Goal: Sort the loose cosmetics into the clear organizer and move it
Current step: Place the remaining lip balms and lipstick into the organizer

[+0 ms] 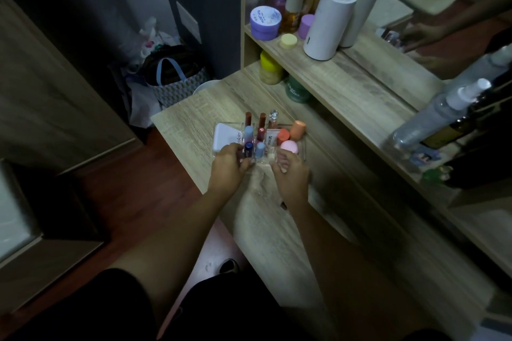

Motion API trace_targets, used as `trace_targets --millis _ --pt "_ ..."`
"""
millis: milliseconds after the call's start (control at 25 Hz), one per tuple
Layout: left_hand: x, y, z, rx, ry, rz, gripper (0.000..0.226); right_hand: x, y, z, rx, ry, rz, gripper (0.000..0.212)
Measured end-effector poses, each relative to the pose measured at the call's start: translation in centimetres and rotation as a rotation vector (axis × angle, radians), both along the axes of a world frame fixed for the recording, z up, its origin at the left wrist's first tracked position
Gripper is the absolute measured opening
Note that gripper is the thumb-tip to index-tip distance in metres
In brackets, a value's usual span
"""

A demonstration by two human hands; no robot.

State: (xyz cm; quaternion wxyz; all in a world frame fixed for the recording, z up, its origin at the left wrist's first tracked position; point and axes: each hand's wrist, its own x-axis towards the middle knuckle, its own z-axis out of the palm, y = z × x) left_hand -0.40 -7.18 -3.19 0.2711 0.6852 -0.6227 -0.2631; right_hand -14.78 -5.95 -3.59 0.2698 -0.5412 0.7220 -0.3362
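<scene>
Here the clear organizer (pixel 221 150) holds upright lipsticks (pixel 247 118) and sponges (pixel 289 147).

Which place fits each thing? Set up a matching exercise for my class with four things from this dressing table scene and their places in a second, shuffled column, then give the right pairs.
Things:
1. pink sponge
2. purple jar
3. green jar
4. spray bottle

Places:
A. under the shelf, on the tabletop
B. inside the clear organizer, near the right hand
C. at the left end of the shelf
D. at the right edge, lying tilted

Pairs: 1-B, 2-C, 3-A, 4-D
</scene>
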Motion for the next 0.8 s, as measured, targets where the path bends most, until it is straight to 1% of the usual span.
trace_targets --millis 120,200,240,320,400,440,520,640,720,800 --pt "-1.1 2.1 -0.6 -0.012 0.030 0.024 0.016 -2.5 1.4 -0.3 0.114 -0.017 -0.166 0.020" --pt "-1.5 3.3 -1.2 -0.003 0.023 -0.068 0.016 -4.0 2.1 -0.7 0.207 0.008 -0.222 0.021" --pt "-1.7 3.9 -1.6 0.001 -0.006 -0.143 0.017 -4.5 2.4 -0.9 0.256 0.016 -0.206 0.025" --pt "-1.7 4.8 -2.3 -0.003 -0.108 -0.289 0.025 -5.0 2.9 -1.0 0.381 0.042 -0.108 0.032" --pt "-1.5 5.4 -3.0 -0.006 -0.192 -0.376 0.036 -4.9 3.2 -1.2 0.441 0.052 -0.050 0.029" --pt "-1.4 5.5 -3.3 -0.007 -0.214 -0.398 0.040 -4.8 3.3 -1.2 0.430 0.010 -0.066 0.028" --pt "-1.1 5.6 -3.7 -0.013 -0.239 -0.431 0.045 -4.8 3.2 -0.9 0.374 -0.165 -0.098 0.028" --pt "-0.7 5.0 -4.3 -0.042 -0.307 -0.544 0.050 -4.7 2.5 0.2 0.278 -0.440 -0.045 0.029" --pt "-0.3 4.7 -4.9 -0.045 -0.372 -0.633 0.055 -4.6 1.6 1.0 0.203 -0.502 -0.003 0.032" --pt "0.0 4.7 -5.6 -0.035 -0.423 -0.675 0.060 -4.3 0.8 1.5 0.126 -0.505 0.032 0.034"
